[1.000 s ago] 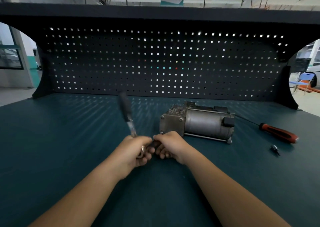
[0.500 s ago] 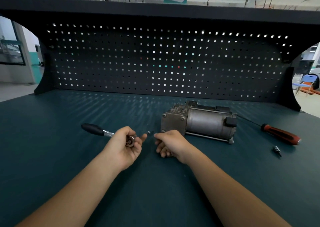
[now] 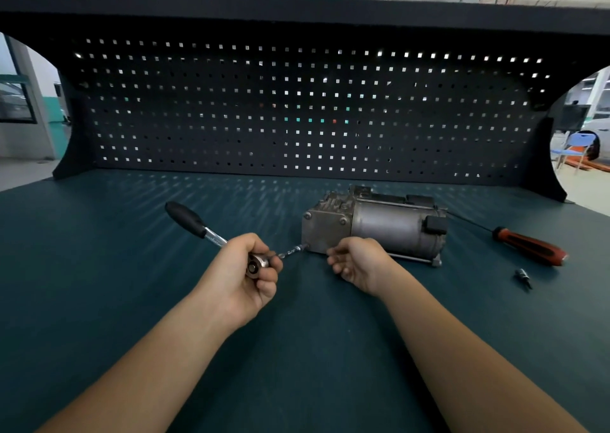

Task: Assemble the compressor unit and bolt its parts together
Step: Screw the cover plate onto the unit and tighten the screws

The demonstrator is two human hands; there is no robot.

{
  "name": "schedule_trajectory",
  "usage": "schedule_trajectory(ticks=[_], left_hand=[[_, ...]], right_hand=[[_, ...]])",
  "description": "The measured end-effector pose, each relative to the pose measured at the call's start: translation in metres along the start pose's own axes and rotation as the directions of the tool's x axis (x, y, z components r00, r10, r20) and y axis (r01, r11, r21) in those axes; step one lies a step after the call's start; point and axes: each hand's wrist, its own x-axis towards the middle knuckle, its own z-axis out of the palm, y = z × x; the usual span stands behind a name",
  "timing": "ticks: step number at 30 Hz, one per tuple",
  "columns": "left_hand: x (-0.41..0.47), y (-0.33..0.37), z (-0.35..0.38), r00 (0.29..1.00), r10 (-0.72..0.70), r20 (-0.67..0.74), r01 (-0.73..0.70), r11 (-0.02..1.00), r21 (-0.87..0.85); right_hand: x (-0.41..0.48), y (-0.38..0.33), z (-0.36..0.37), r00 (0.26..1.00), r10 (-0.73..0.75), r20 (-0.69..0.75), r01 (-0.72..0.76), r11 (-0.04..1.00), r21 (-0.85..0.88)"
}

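Dim, backlit from twelve o'clock through pegboard (image 3: 231, 109) holes, streaking the table (image 3: 99, 284), glinting off the compressor (image 3: 389, 228), bowed at edges.

Left hand (image 3: 241, 269) fisted, right (image 3: 361, 264) perhaps loose

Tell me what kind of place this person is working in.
Probably a mechanical workshop or training hall: a green-topped workbench backed by a black pegboard, a ratchet and a red-handled screwdriver out as tools, and a compressor unit on the bench.
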Motion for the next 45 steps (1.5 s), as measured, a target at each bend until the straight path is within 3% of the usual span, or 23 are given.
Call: schedule_trajectory(ticks=[24,45], left_hand=[[0.0071,-0.005,-0.0013,0.999,-0.006,-0.034,0.001,0.991,-0.134],[0.0016,-0.0073,0.0006,0.998,0.051,-0.032,-0.053,0.996,-0.078]], right_hand=[[0.0003,0.0008,-0.0014,1.0,-0.031,-0.002,0.031,1.0,0.004],[-0.0007,0.0002,0.0,0.999,-0.039,-0.009,0.039,0.999,-0.019]])
